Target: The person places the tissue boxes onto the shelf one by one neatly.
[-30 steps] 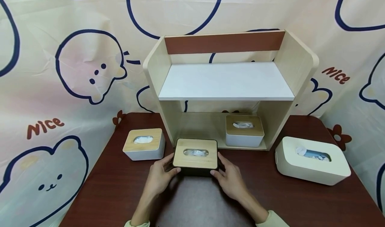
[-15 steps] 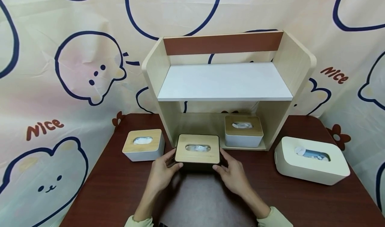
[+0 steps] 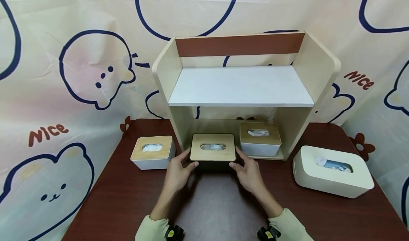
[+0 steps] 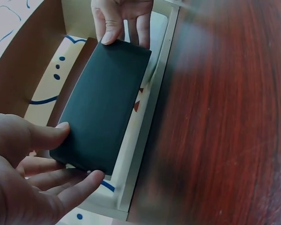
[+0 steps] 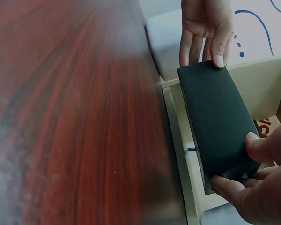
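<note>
A black tissue box with a light wooden lid [image 3: 213, 155] sits at the front of the shelf's lower level, left of a white tissue box with a wooden lid [image 3: 260, 141]. My left hand [image 3: 178, 171] grips its left end and my right hand [image 3: 250, 171] its right end, thumbs on the near face. Both wrist views show the box's dark near side [image 4: 103, 108] between the two hands. In the right wrist view, the fingers of my right hand [image 5: 253, 178] curl at the box's lower edge.
The cream shelf unit [image 3: 241, 86] has a white upper board. Left of it stands another white tissue box with a wooden lid [image 3: 153, 152]. At the right, a larger cream tissue box [image 3: 333, 170] stands on the dark red-brown table [image 3: 220, 209].
Both hands have moved the black tissue box forward, from in front of the shelf unit into its lower opening. The other boxes have stayed put.
</note>
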Demonstrator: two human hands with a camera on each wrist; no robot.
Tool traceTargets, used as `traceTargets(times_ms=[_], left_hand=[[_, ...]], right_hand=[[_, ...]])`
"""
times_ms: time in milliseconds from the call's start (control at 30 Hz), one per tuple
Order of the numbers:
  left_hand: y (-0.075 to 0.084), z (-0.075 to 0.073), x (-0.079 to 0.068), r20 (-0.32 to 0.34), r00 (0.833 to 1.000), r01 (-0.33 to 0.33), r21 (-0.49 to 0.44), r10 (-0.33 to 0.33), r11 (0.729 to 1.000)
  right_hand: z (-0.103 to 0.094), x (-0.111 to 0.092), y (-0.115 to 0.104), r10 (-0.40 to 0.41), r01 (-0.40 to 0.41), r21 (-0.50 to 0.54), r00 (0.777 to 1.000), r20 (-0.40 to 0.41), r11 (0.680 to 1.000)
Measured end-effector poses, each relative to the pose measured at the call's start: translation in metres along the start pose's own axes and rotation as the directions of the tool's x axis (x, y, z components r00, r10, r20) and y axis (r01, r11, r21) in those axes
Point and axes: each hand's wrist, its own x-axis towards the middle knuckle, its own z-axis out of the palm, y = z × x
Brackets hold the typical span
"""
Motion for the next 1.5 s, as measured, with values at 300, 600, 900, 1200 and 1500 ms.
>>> traceTargets(times_ms=[300, 600, 900, 1200, 1500], left_hand=[[-0.004, 0.005, 0.009, -0.042, 0.999, 0.007, 0.021, -0.007, 1.0], [-0.005, 0.013, 0.023, -0.121, 0.993, 0.007, 0.045, -0.002, 0.999], [-0.006, 0.018, 0.033, -0.16, 0.987, 0.022, -0.004, -0.023, 1.0], [-0.007, 0.019, 0.043, -0.171, 0.985, 0.013, -0.025, -0.017, 1.0], [-0.011, 0.025, 0.05, -0.196, 0.98, 0.023, 0.028, -0.017, 0.999]], right_hand=[[0.007, 0.013, 0.005, -0.013, 0.014, 0.031, 0.998, -0.058, 0.999], [0.017, 0.027, 0.005, 0.01, 0.001, 0.088, 0.993, -0.116, 0.996], [0.027, 0.035, 0.005, 0.015, 0.001, 0.112, 0.989, -0.147, 0.994], [0.033, 0.042, 0.002, 0.051, -0.028, 0.16, 0.989, -0.141, 0.987], [0.033, 0.047, 0.003, 0.059, -0.042, 0.11, 0.986, -0.156, 0.993]])
